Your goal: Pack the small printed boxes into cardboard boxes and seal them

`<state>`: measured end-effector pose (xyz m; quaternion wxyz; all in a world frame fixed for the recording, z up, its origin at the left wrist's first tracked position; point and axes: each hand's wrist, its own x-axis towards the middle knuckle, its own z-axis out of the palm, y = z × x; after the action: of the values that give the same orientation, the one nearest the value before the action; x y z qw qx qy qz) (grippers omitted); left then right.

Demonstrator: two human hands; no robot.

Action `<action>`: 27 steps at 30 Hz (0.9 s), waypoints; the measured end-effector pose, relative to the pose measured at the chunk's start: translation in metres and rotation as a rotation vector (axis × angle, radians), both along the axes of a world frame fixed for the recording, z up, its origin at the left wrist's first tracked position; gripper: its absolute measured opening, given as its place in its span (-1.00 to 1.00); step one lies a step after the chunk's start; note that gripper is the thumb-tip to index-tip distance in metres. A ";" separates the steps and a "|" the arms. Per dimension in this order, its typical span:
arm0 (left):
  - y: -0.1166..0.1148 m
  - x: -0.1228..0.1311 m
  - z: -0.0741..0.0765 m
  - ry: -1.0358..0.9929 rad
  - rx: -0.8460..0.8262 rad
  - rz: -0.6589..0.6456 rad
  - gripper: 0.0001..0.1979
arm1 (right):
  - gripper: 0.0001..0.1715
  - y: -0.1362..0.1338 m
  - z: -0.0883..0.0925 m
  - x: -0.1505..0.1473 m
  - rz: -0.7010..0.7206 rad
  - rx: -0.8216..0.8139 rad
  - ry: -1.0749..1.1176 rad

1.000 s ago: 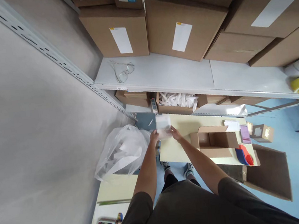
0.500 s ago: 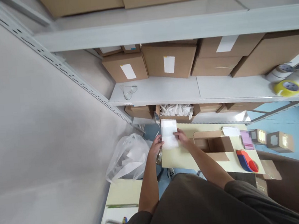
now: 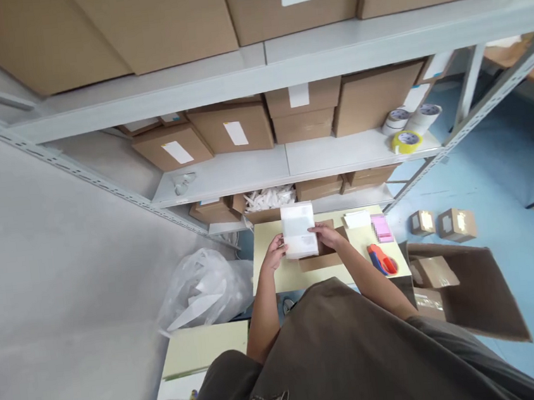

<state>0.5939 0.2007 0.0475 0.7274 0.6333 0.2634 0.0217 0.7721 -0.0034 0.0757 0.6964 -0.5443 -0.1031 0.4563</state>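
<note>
As I read the feed, the left hand (image 3: 273, 255) and right hand (image 3: 328, 237) each have their grip clamped on a white packet (image 3: 299, 230), held at lower centre of the frame, partly over an open cardboard box (image 3: 324, 261) on the cream desk (image 3: 275, 275). A red-and-blue tape dispenser (image 3: 382, 260) stands right of the box, and I log a clear plastic bag (image 3: 204, 289) left of the desk.

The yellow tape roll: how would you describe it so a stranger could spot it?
Find the grey metal shelves. On the shelf just above the desk, far right, sit three tape rolls; the yellow roll is the only yellow one, in front of two white rolls.
</note>
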 end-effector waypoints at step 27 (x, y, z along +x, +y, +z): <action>-0.069 -0.025 -0.060 0.312 0.707 -0.224 -0.57 | -0.96 -0.033 -0.047 0.035 0.392 -0.524 -0.981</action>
<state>0.5692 0.1321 -0.0129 0.4138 0.8650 0.2763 -0.0647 0.8075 -0.0365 0.0289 0.3124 -0.8165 -0.3955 0.2816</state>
